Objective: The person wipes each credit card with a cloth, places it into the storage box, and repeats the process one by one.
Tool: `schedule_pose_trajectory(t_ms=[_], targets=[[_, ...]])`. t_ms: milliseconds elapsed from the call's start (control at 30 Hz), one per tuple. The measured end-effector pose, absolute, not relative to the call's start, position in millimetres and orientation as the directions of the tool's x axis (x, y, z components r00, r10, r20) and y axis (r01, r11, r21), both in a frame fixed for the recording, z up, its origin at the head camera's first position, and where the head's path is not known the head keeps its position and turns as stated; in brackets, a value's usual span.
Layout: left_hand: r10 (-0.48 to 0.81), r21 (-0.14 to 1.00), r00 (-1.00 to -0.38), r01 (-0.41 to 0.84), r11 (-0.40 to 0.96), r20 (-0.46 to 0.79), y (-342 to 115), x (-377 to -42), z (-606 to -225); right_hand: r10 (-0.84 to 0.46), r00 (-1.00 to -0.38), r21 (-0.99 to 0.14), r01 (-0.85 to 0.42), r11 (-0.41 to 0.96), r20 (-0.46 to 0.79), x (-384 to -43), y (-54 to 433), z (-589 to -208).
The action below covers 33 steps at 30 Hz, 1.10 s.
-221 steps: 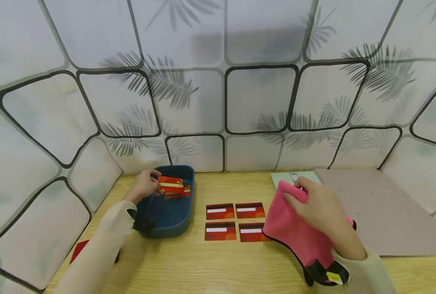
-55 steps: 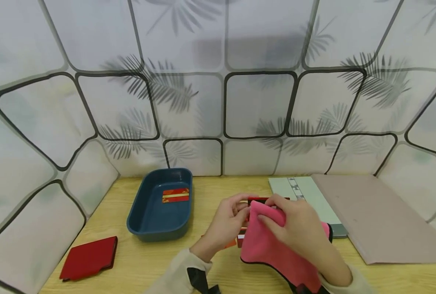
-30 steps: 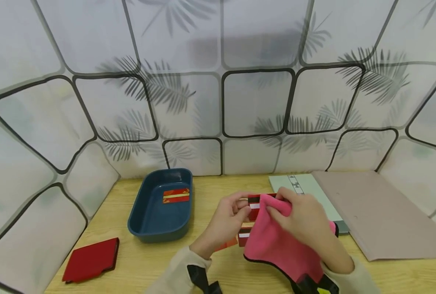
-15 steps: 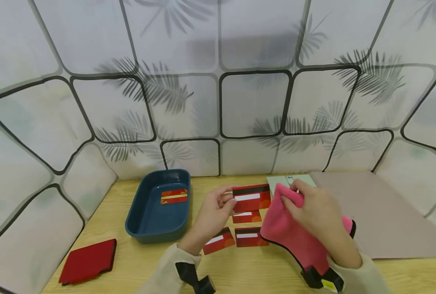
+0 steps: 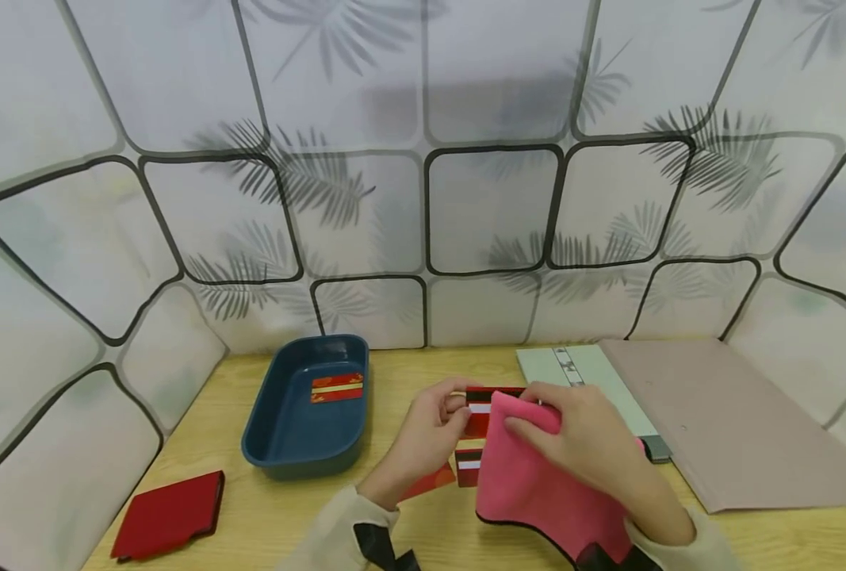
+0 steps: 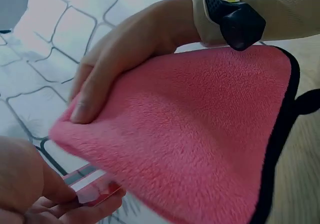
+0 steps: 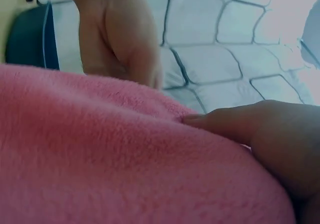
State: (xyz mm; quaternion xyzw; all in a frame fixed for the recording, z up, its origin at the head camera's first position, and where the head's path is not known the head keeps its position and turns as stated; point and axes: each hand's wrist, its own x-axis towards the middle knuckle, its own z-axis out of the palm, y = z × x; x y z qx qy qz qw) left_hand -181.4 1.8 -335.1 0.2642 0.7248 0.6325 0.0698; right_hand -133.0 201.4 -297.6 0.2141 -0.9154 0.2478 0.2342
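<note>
In my left hand point(image 5: 426, 432) I hold a red bank card point(image 5: 476, 424) by its left edge, its black stripe and white strip toward me. My right hand point(image 5: 594, 436) grips a pink fleecy cloth point(image 5: 537, 488) with dark edging. One folded corner of the cloth lies over the right part of the card and hides it. In the left wrist view, left fingers point(image 6: 95, 211) pinch the card beneath the cloth. On the table below lie more red cards point(image 5: 468, 476), partly covered by hand and cloth.
A blue tray point(image 5: 301, 448) at the left holds a red card point(image 5: 337, 388) with a pale yellow band. Nearer me lies a red wallet-like folder point(image 5: 169, 515). Back right, a pale green box or book point(image 5: 601, 381) lies beside a large pinkish-grey board point(image 5: 736, 428).
Half a second ago card and cloth were apart; the cloth has moved left over the lowered card. Earlier, my left hand held a card over the tray, and four cards lay in rows.
</note>
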Motion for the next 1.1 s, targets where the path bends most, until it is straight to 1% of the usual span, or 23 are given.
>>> schedule_pose_trajectory(t_ms=[67, 233, 367, 467, 600, 733, 833, 967, 1100], targets=[[0.507, 0.962, -0.835, 0.272, 0.041, 0.214, 3.6, -177.3, -334.6, -0.302, -0.787, -0.348, -0.533, 0.771, 0.537, -131.4, 194.7, -301.2], [0.561, 0.982, -0.810, 0.183, -0.034, 0.171, 5.7, -173.4, -330.8, -0.300, -0.745, -0.242, -0.522, 0.818, 0.596, -134.3, 186.1, -306.7], [0.560, 0.979, -0.808, 0.204, -0.031, 0.186, 7.2, -173.1, -330.2, -0.270, -0.736, -0.207, -0.487, 0.849, 0.621, -137.2, 186.6, -308.3], [0.541, 0.975, -0.818, 0.223, -0.016, 0.196, 8.7, -172.5, -330.2, -0.235, -0.747, -0.203, -0.443, 0.873, 0.622, -136.9, 186.9, -309.0], [0.499, 0.970, -0.841, 0.245, 0.006, 0.209, 8.2, -171.5, -330.3, -0.173, -0.774, -0.230, -0.381, 0.896, 0.609, -135.1, 185.0, -309.2], [0.466, 0.959, -0.854, 0.281, 0.041, 0.230, 6.2, -172.4, -329.2, -0.124, -0.811, -0.274, -0.331, 0.903, 0.572, -134.4, 186.4, -307.5], [0.447, 0.958, -0.868, 0.277, 0.072, 0.217, 3.5, -175.0, -328.0, -0.096, -0.844, -0.305, -0.294, 0.906, 0.528, -134.4, 189.7, -306.4], [0.425, 0.965, -0.886, 0.247, 0.092, 0.186, -0.9, -180.3, -326.1, -0.071, -0.860, -0.311, -0.258, 0.915, 0.505, -136.7, 195.5, -304.8], [0.406, 0.962, -0.893, 0.255, 0.097, 0.195, -3.6, -183.6, -326.0, -0.046, -0.864, -0.301, -0.223, 0.927, 0.501, -139.8, 202.5, -302.4]])
